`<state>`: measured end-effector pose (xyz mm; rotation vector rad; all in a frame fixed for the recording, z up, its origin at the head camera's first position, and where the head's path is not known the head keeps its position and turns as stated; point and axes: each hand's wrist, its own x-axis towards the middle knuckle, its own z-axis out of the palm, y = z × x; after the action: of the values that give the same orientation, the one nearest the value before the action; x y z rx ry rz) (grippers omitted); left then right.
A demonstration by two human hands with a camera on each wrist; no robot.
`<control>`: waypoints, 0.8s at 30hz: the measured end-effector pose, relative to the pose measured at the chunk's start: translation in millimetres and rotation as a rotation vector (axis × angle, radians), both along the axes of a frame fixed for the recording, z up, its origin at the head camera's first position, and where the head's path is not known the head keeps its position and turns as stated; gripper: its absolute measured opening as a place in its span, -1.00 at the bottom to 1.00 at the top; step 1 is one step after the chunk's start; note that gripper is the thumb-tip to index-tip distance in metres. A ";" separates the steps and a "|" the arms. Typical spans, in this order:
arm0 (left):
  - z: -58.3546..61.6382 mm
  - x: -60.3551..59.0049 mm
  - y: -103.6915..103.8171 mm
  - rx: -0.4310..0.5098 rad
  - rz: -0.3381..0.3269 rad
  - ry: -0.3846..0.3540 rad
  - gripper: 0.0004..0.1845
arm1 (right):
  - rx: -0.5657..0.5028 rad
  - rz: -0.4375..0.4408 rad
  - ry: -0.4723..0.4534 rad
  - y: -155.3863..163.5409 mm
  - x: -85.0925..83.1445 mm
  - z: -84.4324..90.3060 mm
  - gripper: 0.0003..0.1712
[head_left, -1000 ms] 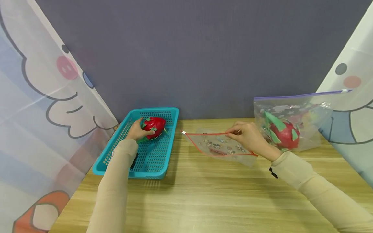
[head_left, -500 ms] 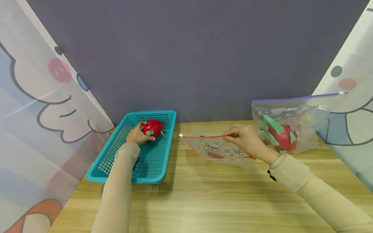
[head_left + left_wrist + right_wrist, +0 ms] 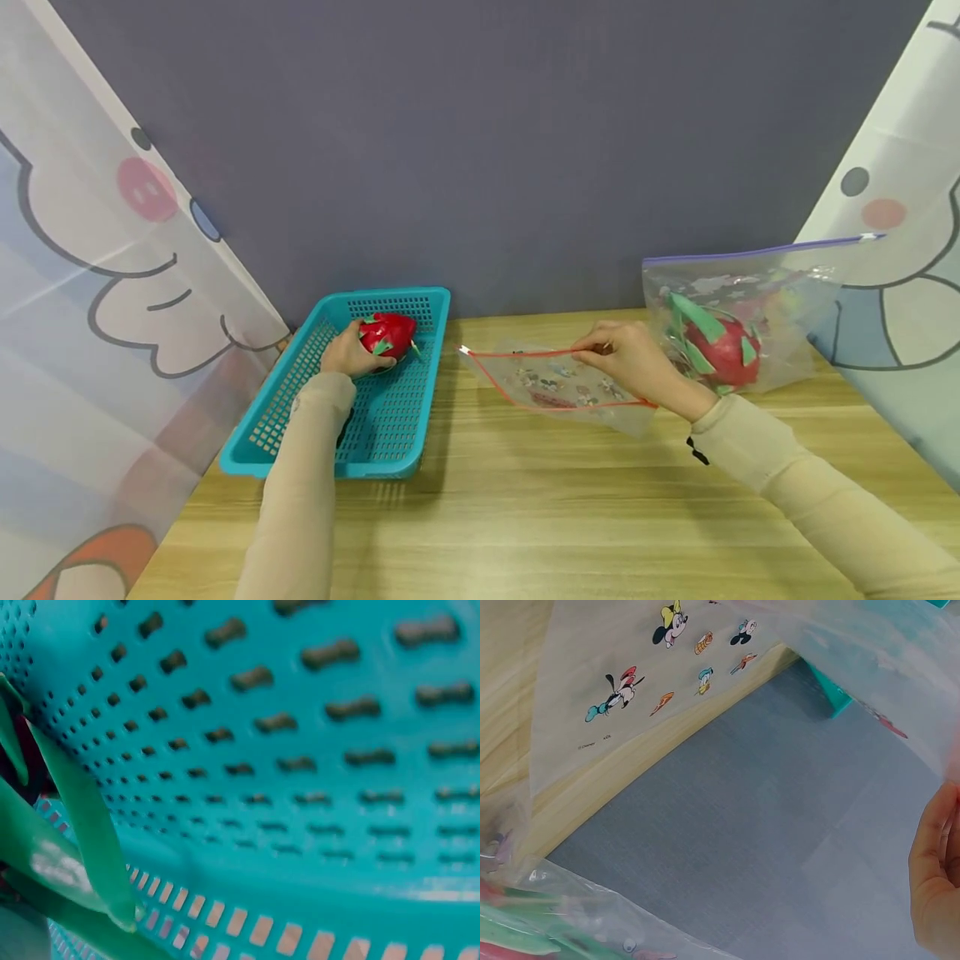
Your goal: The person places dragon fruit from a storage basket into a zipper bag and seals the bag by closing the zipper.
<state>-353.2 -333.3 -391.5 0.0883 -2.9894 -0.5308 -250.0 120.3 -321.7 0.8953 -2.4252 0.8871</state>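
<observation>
So the left hand (image 3: 350,352) is over at the left of the head view, gripping a red dragon fruit (image 3: 390,335) with green leaf tips, thumb on the near side. The fruit is inside a turquoise basket (image 3: 360,472), up toward its far end. Can't tell if it's resting on the bottom or held a bit above it. The left wrist view is mostly holey basket wall, with some green leaves (image 3: 82,825) poking in at the left edge.

Right hand (image 3: 630,362) is right of centre, thumb and fingers pinched together on the far edge of a see-through bag (image 3: 551,387) with red zip edges. Those two edges are spread apart, with a little white slider (image 3: 465,350) at the left end. The right wrist view shows cartoon prints on it.

Just past that hand, at the right of the frame, there's another clear bag (image 3: 750,265) with a purple zip along the top and a second dragon fruit (image 3: 727,354) inside. It's all on a wood-grain tabletop (image 3: 525,517), dark grey backdrop (image 3: 480,150) behind, and cartoon curtains (image 3: 67,333) down both sides.
</observation>
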 end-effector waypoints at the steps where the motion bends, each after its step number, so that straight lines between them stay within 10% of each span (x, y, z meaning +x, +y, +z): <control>1: -0.2 0.2 0.2 -0.003 -0.002 0.007 0.13 | 0.001 -0.001 0.006 -0.1 -0.2 -0.1 -0.91; 24: 50.6 14.3 16.4 -0.040 0.038 0.165 0.08 | 0.013 -0.009 0.027 0.8 -6.7 -0.2 -0.91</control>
<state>-339.0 -316.9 -340.9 0.0933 -2.8304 -0.4499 -256.7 121.1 -321.9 0.8943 -2.4135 0.8513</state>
